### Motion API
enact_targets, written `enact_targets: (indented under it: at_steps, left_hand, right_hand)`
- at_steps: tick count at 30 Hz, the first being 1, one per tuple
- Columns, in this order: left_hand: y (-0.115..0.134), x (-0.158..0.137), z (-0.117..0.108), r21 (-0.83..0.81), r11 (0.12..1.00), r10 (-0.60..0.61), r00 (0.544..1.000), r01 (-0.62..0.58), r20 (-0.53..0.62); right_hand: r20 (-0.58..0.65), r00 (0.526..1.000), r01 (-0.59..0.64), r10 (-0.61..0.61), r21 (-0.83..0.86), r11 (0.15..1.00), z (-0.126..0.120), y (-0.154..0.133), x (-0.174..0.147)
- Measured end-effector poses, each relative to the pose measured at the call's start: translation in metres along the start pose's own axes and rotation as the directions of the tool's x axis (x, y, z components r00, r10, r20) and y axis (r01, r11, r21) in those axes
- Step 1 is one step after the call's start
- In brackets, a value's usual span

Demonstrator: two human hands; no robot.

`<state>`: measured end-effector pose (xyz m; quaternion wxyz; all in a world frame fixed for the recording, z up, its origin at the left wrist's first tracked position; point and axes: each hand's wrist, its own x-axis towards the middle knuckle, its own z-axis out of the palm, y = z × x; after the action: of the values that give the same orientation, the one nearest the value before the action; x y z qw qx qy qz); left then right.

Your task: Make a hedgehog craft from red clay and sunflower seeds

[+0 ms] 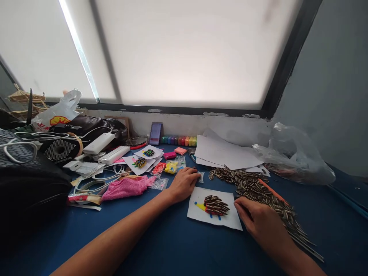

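A white paper card (195, 214) lies on the blue table, bearing a hedgehog (216, 206) with a yellow snout, blue feet, an orange-red body and sunflower seeds for spines. My left hand (184, 184) rests beyond the card's upper left corner, its fingers bent and close together beside a small clear plastic wrapper (201, 177); whatever its fingertips hold is hidden. At the card's right edge, my right hand (263, 220) is closed in a pinch, and I cannot make out what is between the fingers. A heap of striped sunflower seeds (250, 188) spreads beyond and beside it.
Two smaller hedgehog cards (135, 168), clay packets (171, 167) and a pink cloth (126, 188) lie left. Farther left are cables, white power banks (115, 155) and a black bag (34, 184). White sheets (224, 151) and a plastic bag (299, 161) lie behind the seeds.
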<state>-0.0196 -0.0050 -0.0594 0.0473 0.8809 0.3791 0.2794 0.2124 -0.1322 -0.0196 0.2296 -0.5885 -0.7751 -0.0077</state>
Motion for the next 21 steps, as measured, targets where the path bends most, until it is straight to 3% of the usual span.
enact_targets:
  at_steps: [3,6,11,14,19,21]
  left_hand:
    - [-0.003,-0.001,0.003,-0.122,0.993,-0.001,1.0,-0.001,-0.02]
    - [-0.004,-0.001,0.003,-0.216,0.976,-0.038,0.992,0.011,-0.118]
    - [-0.01,0.003,-0.005,-0.269,0.954,-0.201,0.945,0.13,-0.257]
    - [-0.014,0.004,-0.009,-0.267,0.947,-0.231,0.955,0.177,-0.186]
    - [-0.014,0.006,-0.009,-0.114,0.985,-0.128,0.992,0.127,-0.001]
    - [-0.013,0.007,-0.008,-0.088,0.987,-0.132,0.991,0.132,0.01]
  right_hand:
    - [-0.022,0.999,0.03,-0.03,0.009,1.0,-0.002,-0.002,0.0]
    - [-0.037,0.999,0.033,-0.032,0.016,0.999,-0.003,0.0,0.001]
    - [-0.033,0.999,0.033,-0.033,0.014,0.999,-0.003,0.001,0.0]
    - [-0.043,0.999,0.033,-0.032,0.017,0.999,-0.002,0.0,-0.001]
    - [-0.049,0.998,0.031,-0.029,0.034,0.999,-0.004,-0.003,-0.002]
    - [-0.054,0.998,0.03,-0.028,0.039,0.999,-0.004,-0.004,-0.003]
